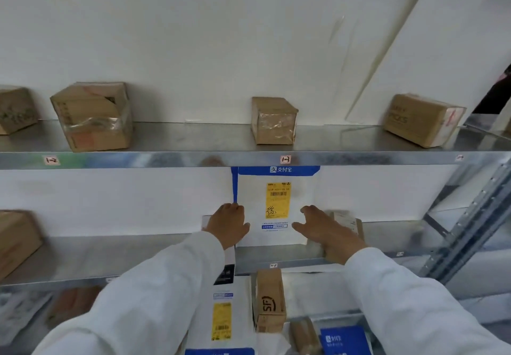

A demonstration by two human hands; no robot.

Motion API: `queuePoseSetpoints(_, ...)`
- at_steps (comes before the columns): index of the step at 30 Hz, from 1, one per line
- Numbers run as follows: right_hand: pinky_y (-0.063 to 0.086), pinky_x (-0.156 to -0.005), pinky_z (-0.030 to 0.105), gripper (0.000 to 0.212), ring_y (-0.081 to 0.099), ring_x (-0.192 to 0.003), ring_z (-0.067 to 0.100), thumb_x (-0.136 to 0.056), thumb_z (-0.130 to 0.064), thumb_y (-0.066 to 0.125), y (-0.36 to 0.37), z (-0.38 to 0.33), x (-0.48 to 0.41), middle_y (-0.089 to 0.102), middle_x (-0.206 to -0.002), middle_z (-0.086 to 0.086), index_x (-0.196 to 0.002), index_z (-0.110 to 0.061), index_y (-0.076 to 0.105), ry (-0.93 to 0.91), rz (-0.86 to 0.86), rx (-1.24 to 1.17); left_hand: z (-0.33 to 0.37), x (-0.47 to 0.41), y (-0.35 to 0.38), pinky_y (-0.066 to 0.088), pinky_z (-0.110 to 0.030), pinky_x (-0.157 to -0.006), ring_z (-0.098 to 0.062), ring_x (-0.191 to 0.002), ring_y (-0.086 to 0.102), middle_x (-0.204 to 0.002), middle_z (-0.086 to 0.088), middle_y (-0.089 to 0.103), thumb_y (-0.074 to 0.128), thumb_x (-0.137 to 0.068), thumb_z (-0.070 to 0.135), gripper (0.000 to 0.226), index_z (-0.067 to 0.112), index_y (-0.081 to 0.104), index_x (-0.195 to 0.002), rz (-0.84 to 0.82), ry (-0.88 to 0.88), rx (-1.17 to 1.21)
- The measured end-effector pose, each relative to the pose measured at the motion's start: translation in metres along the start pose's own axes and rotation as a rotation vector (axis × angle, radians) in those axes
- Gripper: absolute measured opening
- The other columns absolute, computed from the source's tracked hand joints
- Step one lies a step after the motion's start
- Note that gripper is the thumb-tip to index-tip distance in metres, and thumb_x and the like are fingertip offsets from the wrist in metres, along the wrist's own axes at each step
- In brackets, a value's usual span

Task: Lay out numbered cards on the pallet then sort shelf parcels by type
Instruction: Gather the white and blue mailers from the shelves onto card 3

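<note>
At the middle shelf (138,255), near its back edge, a white mailer (276,208) stands upright against the wall. It is the parcel you are dealing with. Your left hand (228,223) appears to pinch its left edge, thumb on the front and fingers curled round the side. Your right hand (326,230) is at its lower right with the fingers spread and relaxed, gripping nothing; whether they touch the mailer I cannot tell.

The pallet and the numbered cards are out of view, so the pictures say nothing about the first part. You look to be in the sorting stage, and much of it seems left to do:

- **Upper shelf** (193,136): only cardboard boxes — a taped box (92,117) toward the left end, a small box (273,121) mid-shelf, and a third box (423,119) toward the right end.
- **Middle shelf:** the types are mixed, with a brown box (16,240) at the left end.
- **Lower level:** also mixed — a second mailer (221,316), an SF carton (269,299) and a blue mailer (344,339) crowd together near the front edge.

The flat mailers probably need gathering apart from the cartons.
</note>
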State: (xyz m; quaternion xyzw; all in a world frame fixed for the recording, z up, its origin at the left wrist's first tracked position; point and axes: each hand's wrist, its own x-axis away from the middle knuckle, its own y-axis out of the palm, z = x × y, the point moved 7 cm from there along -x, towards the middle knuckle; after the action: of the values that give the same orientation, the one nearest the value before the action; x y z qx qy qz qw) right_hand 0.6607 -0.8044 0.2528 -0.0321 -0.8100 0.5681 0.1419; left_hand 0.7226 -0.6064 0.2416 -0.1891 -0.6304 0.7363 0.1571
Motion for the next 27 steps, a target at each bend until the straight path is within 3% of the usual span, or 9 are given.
queuePoseSetpoints(4, 0.045, -0.086, 0.031, 0.045, 0.056, -0.110, 0.025, -0.097, -0.036, 0.045, 0.008, 0.022, -0.034, 0.053, -0.127, 0.013, -0.127, -0.002, 0.047, 0.071, -0.041, 0.048, -0.008, -0.020, 0.016, 0.043, -0.033, -0.096, -0.026, -0.113, 0.053, -0.123, -0.010, 0.055, 0.043, -0.098, 0.034, 0.040, 0.005, 0.050, -0.125, -0.016, -0.057, -0.025)
queuePoseSetpoints(13, 0.047, -0.082, 0.030, 0.049, 0.054, -0.098, 0.022, -0.094, -0.037, 0.052, 0.020, 0.063, -0.095, 0.055, -0.123, 0.012, -0.127, -0.001, 0.044, 0.182, -0.073, -0.066, -0.047, -0.058, 0.052, 0.050, -0.032, -0.090, -0.026, -0.104, 0.059, -0.113, -0.012, 0.059, 0.043, -0.098, 0.028, 0.035, 0.002, 0.053, -0.119, -0.052, -0.259, 0.113)
queuePoseSetpoints(15, 0.043, -0.079, 0.029, 0.056, 0.053, -0.101, 0.023, -0.093, -0.035, 0.057, 0.021, 0.072, -0.105, 0.052, -0.127, 0.012, -0.132, 0.000, 0.036, 0.227, -0.056, -0.187, -0.048, -0.067, 0.060, 0.048, -0.032, -0.090, -0.027, -0.105, 0.058, -0.114, -0.012, 0.059, 0.044, -0.098, 0.029, 0.035, 0.002, 0.049, -0.120, -0.053, -0.260, 0.171)
queuePoseSetpoints(18, 0.043, -0.090, 0.034, 0.065, 0.051, -0.121, 0.031, -0.092, -0.031, 0.060, 0.025, 0.081, -0.118, 0.048, -0.138, 0.013, -0.141, -0.004, 0.026, 0.251, 0.006, -0.369, -0.049, -0.077, 0.075, 0.048, -0.035, -0.093, -0.027, -0.110, 0.057, -0.120, -0.011, 0.059, 0.045, -0.099, 0.029, 0.037, 0.005, 0.048, -0.126, -0.068, -0.263, 0.306)
queuePoseSetpoints(22, 0.037, -0.094, 0.029, 0.064, 0.044, -0.131, 0.030, -0.095, -0.027, 0.058, 0.030, 0.081, -0.122, 0.044, -0.145, 0.008, -0.146, -0.008, 0.026, 0.215, 0.031, -0.415, -0.047, -0.079, 0.084, 0.050, -0.036, -0.096, -0.026, -0.109, 0.059, -0.120, -0.010, 0.059, 0.048, -0.098, 0.030, 0.036, 0.006, 0.049, -0.126, -0.005, -0.336, 0.508)
queuePoseSetpoints(27, 0.048, -0.088, 0.034, 0.055, 0.058, -0.109, 0.028, -0.090, -0.031, 0.063, 0.026, 0.086, -0.141, 0.057, -0.131, 0.009, -0.135, -0.007, 0.041, 0.239, 0.057, -0.500, -0.050, -0.091, 0.087, 0.047, -0.035, -0.098, -0.029, -0.110, 0.058, -0.120, -0.011, 0.062, 0.053, -0.096, 0.023, 0.033, 0.004, 0.053, -0.123, -0.009, -0.338, 0.640)
